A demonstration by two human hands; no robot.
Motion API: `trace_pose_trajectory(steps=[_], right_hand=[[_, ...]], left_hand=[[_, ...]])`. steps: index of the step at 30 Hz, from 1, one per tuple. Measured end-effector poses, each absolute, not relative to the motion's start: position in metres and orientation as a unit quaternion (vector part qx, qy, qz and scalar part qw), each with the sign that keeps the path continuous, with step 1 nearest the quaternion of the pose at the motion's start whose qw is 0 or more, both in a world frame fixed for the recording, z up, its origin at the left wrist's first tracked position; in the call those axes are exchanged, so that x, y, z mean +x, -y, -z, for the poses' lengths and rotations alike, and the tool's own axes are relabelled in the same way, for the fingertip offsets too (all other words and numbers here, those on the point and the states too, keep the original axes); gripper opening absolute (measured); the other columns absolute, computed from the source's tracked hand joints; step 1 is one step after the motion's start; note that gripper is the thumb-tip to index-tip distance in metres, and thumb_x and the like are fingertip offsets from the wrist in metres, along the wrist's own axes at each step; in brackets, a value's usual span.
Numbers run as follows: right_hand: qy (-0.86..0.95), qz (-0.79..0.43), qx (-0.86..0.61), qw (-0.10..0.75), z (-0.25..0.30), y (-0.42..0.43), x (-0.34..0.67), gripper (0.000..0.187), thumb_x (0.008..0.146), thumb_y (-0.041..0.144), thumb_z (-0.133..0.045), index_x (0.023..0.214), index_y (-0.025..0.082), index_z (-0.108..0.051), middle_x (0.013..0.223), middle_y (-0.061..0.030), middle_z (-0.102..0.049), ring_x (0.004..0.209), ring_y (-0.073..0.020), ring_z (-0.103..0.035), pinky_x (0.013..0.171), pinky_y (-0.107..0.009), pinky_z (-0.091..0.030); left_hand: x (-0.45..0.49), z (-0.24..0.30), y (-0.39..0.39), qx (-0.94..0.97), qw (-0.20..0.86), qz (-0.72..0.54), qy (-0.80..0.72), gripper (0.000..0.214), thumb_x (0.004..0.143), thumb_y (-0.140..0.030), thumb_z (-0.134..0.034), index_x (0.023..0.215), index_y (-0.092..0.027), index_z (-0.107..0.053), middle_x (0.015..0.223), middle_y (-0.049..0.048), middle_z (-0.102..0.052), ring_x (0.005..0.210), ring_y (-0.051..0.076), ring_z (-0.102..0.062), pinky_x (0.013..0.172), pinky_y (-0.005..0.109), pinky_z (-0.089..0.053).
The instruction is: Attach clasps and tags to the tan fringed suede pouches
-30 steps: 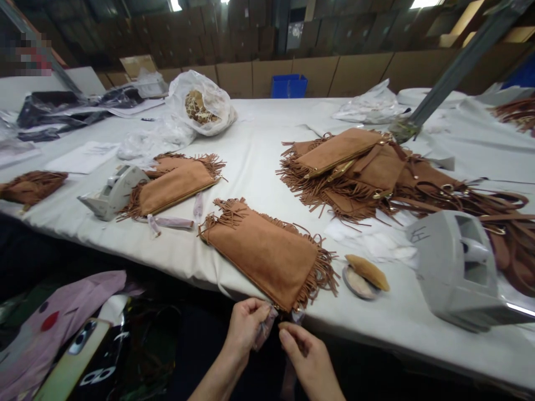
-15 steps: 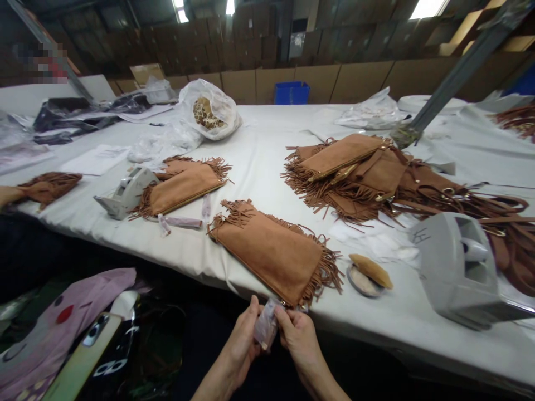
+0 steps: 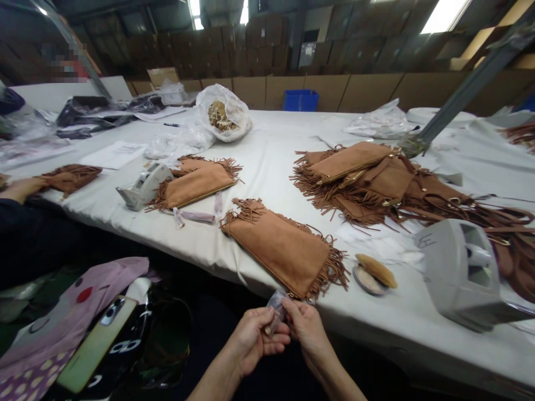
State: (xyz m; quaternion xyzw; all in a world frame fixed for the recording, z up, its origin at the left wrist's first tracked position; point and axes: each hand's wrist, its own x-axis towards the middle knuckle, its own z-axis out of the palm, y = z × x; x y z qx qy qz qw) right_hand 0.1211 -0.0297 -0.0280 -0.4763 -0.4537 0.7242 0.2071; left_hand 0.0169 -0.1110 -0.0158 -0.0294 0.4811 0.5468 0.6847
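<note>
The two hands are meeting just in front of the desk (image 3: pixel 267 167) edge, close together and both working on one small plastic-wrapped piece (image 3: pixel 276 313). The left hand (image 3: pixel 259 337) is turning its palm partly upward, fingers loosely curled and a little spread, with the thumb pressing the piece against them. The right hand (image 3: pixel 308 326) is folding more tightly — its thumb and forefinger are pinching at the wrap's upper side.

The piece is hanging by the lower corner of a brown fringed bag (image 3: pixel 278 245); whether it is joined to the metal fitting there, I cannot tell. The bag is lying flat and slantwise on the desk, its smooth suede-like panel facing up, fringe spilling from both short ends and along the far side. Its lower corner is sitting right at the front edge.

Beyond the bag, bare white cover is running back between the pile of brown bags (image 3: pixel 368 178) and the smaller fringed bag (image 3: pixel 200 184). To the right, a round tin with a tan pad (image 3: pixel 374 274) is lying near the fringe, and a large grey tape dispenser (image 3: pixel 457 273) is standing farther along — bounding the room on that side.
</note>
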Motion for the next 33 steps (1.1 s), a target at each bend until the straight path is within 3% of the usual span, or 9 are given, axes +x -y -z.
trace_pose_trajectory(steps=[6, 9, 12, 16, 19, 23, 29, 33], right_hand=[[0.457, -0.736, -0.46, 0.194, 0.025, 0.029, 0.121, 0.048, 0.064, 0.06, -0.068, 0.053, 0.018, -0.047, 0.041, 0.0079, -0.039, 0.035, -0.0025, -0.024, 0.036, -0.02, -0.015], [0.467, -0.734, -0.46, 0.182, 0.022, 0.029, 0.12, 0.04, 0.064, 0.053, -0.069, 0.06, 0.016, -0.054, 0.043, 0.0067, -0.046, 0.033, -0.0023, -0.027, 0.035, -0.019, -0.016], [0.469, -0.722, -0.473, 0.186, 0.021, 0.03, 0.119, 0.033, 0.065, 0.046, -0.067, 0.063, 0.015, -0.056, 0.043, 0.0068, -0.047, 0.031, -0.0025, -0.028, 0.034, -0.019, -0.016], [0.446, -0.724, -0.484, 0.206, 0.02, 0.03, 0.117, 0.03, 0.065, 0.04, -0.064, 0.053, 0.019, -0.047, 0.037, 0.0104, -0.036, 0.03, -0.0022, -0.024, 0.032, -0.018, -0.017], [0.437, -0.728, -0.484, 0.212, 0.019, 0.03, 0.116, 0.032, 0.066, 0.039, -0.064, 0.051, 0.021, -0.042, 0.036, 0.0109, -0.032, 0.03, -0.0022, -0.021, 0.03, -0.018, -0.017], [0.428, -0.733, -0.486, 0.207, 0.017, 0.029, 0.117, 0.039, 0.069, 0.044, -0.062, 0.048, 0.022, -0.038, 0.034, 0.0106, -0.03, 0.03, -0.0017, -0.019, 0.029, -0.017, -0.015], [0.386, -0.769, -0.467, 0.205, 0.009, 0.026, 0.121, 0.038, 0.07, 0.047, -0.064, 0.053, 0.018, -0.047, 0.041, 0.0084, -0.037, 0.034, -0.0018, -0.023, 0.03, -0.015, -0.018], [0.361, -0.811, -0.411, 0.206, 0.003, 0.025, 0.125, 0.035, 0.067, 0.047, -0.07, 0.068, 0.014, -0.059, 0.051, 0.0053, -0.046, 0.04, -0.0045, -0.035, 0.036, -0.017, -0.031]], left_hand=[[0.026, 0.024, 0.103, 0.064, 0.573, -0.606, -0.548, 0.042, 0.064, -0.051, -0.077, 0.069, -0.011, -0.064, 0.056, 0.0002, -0.062, 0.041, 0.006, -0.048, 0.041, 0.017, -0.034], [0.031, 0.031, 0.102, 0.145, 0.477, -0.6, -0.626, 0.042, 0.07, -0.051, -0.07, 0.059, -0.012, -0.059, 0.043, -0.0041, -0.051, 0.036, 0.004, -0.037, 0.038, 0.018, -0.025], [0.036, 0.03, 0.103, 0.214, 0.414, -0.588, -0.661, 0.039, 0.079, -0.046, -0.062, 0.06, -0.013, -0.06, 0.042, -0.0064, -0.044, 0.038, 0.005, -0.034, 0.041, 0.018, -0.026], [0.042, 0.022, 0.108, 0.26, 0.359, -0.582, -0.682, 0.033, 0.086, -0.041, -0.055, 0.072, -0.014, -0.068, 0.053, -0.0025, -0.053, 0.046, 0.008, -0.042, 0.046, 0.02, -0.034], [0.047, 0.021, 0.11, 0.312, 0.312, -0.581, -0.684, 0.029, 0.089, -0.036, -0.051, 0.085, -0.016, -0.072, 0.07, 0.0032, -0.065, 0.061, 0.013, -0.056, 0.06, 0.023, -0.043], [0.051, 0.022, 0.112, 0.354, 0.273, -0.574, -0.686, 0.031, 0.092, -0.034, -0.046, 0.09, -0.018, -0.073, 0.073, 0.005, -0.066, 0.067, 0.016, -0.06, 0.064, 0.024, -0.045], [0.05, 0.017, 0.113, 0.346, 0.282, -0.553, -0.704, 0.03, 0.091, -0.037, -0.05, 0.092, -0.021, -0.075, 0.074, 0.0069, -0.068, 0.067, 0.018, -0.061, 0.066, 0.024, -0.048], [0.047, 0.018, 0.112, 0.322, 0.299, -0.577, -0.689, 0.031, 0.089, -0.039, -0.053, 0.105, -0.024, -0.074, 0.087, 0.009, -0.072, 0.079, 0.023, -0.064, 0.077, 0.028, -0.051]])
